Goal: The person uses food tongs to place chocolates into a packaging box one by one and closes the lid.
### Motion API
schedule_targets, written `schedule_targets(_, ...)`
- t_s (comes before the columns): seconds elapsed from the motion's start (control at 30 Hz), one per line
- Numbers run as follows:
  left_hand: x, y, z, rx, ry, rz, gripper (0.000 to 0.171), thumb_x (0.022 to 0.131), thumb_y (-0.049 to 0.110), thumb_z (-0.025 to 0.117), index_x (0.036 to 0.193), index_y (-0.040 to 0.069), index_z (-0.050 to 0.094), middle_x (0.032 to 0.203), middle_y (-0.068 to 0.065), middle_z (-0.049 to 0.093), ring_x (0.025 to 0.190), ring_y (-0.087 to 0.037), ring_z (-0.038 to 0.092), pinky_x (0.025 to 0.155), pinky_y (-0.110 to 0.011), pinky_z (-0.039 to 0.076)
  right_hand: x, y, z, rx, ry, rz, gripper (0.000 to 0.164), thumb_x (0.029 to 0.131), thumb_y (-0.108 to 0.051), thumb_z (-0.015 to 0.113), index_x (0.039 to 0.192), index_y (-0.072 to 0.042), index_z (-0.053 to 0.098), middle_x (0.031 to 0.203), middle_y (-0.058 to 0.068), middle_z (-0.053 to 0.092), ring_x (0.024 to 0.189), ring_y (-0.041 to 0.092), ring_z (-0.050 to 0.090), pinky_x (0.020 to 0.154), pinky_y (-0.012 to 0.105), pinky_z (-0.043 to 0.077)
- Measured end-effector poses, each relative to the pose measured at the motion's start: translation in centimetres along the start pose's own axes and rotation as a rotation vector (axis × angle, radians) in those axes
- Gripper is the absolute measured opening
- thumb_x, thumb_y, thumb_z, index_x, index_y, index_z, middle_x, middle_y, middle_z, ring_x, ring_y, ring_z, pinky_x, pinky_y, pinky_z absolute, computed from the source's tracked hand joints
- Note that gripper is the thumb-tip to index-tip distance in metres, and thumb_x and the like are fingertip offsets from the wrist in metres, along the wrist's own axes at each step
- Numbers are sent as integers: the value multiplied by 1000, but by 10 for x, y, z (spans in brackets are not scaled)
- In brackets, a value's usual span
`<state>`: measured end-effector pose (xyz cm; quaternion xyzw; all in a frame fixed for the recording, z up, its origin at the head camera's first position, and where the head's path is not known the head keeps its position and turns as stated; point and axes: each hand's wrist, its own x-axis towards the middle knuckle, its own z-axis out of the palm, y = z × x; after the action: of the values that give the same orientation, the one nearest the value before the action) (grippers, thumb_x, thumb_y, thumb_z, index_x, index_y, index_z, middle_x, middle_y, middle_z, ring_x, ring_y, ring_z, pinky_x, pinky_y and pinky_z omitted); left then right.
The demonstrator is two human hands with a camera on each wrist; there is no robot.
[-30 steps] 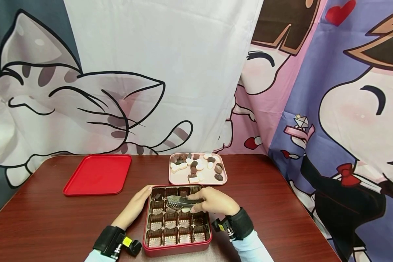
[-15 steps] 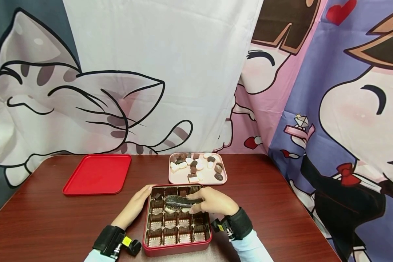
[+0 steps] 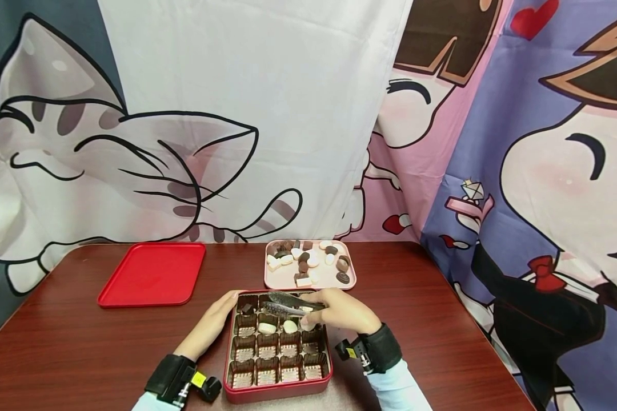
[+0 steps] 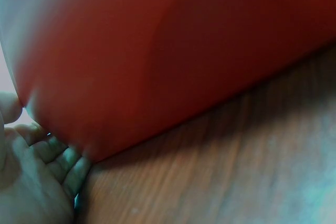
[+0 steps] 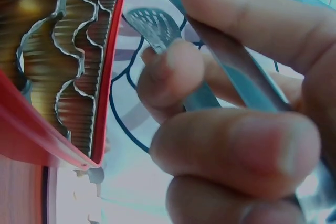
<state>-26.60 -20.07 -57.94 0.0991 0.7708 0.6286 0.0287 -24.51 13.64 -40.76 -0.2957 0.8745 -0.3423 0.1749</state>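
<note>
My right hand point(image 3: 339, 309) holds metal tongs point(image 5: 236, 66) above the far part of a red box point(image 3: 277, 391). The tongs' two perforated tips stand apart with nothing visible between them. Inside the box is a brown divided insert point(image 3: 268, 344). White chocolates point(image 3: 267, 328) sit in second-row compartments, one partly behind my right fingers. A dark chocolate point(image 3: 248, 309) lies in the far left compartment. The tongs cover part of the far row. My left hand point(image 3: 213, 319) rests along the box's left side; its fingers point(image 4: 65, 163) touch the wall near the far corner.
Behind the box, a pink tray point(image 3: 334, 283) bears several dark, brown and white chocolates. A flat red tray point(image 3: 152, 274) lies at the back left of the wooden table point(image 3: 56, 342). A printed cloth point(image 3: 288, 68) hangs behind the table.
The tongs have lifted and spread, moving away toward the far side with my right hand. A white chocolate now shows in the second-row compartment where the tips were. My left hand stays put.
</note>
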Motion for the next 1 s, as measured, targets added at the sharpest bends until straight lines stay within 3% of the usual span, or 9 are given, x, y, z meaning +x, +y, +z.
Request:
schedule_targets(0.2,-1,2,1,17,-13,10,63,119,52,41,156,4,58,153,-15,61,142,-17,52,112,-20,39,5,10,-3,40,128,-35,47,102,-21,78,142,4,70,119,10,76,104,13,63,94,32,50)
schedule_targets(0.33,-2,3,0,5,-17,16,63,119,54,42,156,6,58,152,-13,62,140,-11,53,111,-18,39,12,24,-5,85,218,-23,34,103,-21,78,128,2,76,94,4,68,79,14,57,71,32,48)
schedule_targets(0.37,-2,4,0,2,-18,18,63,119,54,42,156,6,58,152,-13,62,139,-10,53,111,-18,39,21,46,-3,88,240,-53,35,104,-27,78,127,-1,77,91,2,64,76,14,53,69,32,45)
schedule_targets(0.5,-6,7,2,17,-14,28,62,120,51,40,156,3,57,152,-14,62,139,-9,53,111,-21,40,36,82,2,125,316,20,46,101,-34,80,135,-3,76,88,2,65,66,16,54,61,34,48)
schedule_targets(0.57,-6,6,2,-3,-10,15,63,119,52,42,157,3,57,154,-16,60,143,-14,51,112,-20,39,55,123,10,91,351,74,49,99,-41,82,135,-9,77,90,2,68,62,17,59,58,36,51)
schedule_targets(0.6,-6,4,2,-3,-9,14,62,119,50,42,157,3,57,154,-16,60,143,-15,51,112,-20,39,58,124,11,83,361,143,47,97,-37,83,135,-9,77,88,3,69,59,19,60,56,38,52)
schedule_targets(0.7,-5,0,1,-33,-10,5,60,119,50,45,156,5,58,154,-13,60,141,-10,50,109,-15,38,85,175,21,-35,410,216,47,94,-43,85,132,-16,80,100,2,75,72,21,68,65,41,56)
schedule_targets(0.87,-7,6,0,-12,-16,85,56,121,45,42,153,4,60,148,-10,64,136,-7,55,111,-21,42,97,172,18,-154,434,304,55,90,-42,87,137,-13,79,125,7,77,103,26,70,85,52,56)
schedule_targets(1.0,-2,0,-1,9,-12,21,60,120,48,42,156,3,58,153,-14,61,143,-16,51,111,-20,40,101,163,17,-205,441,326,53,90,-42,88,134,-12,80,124,9,78,103,30,71,84,55,55)
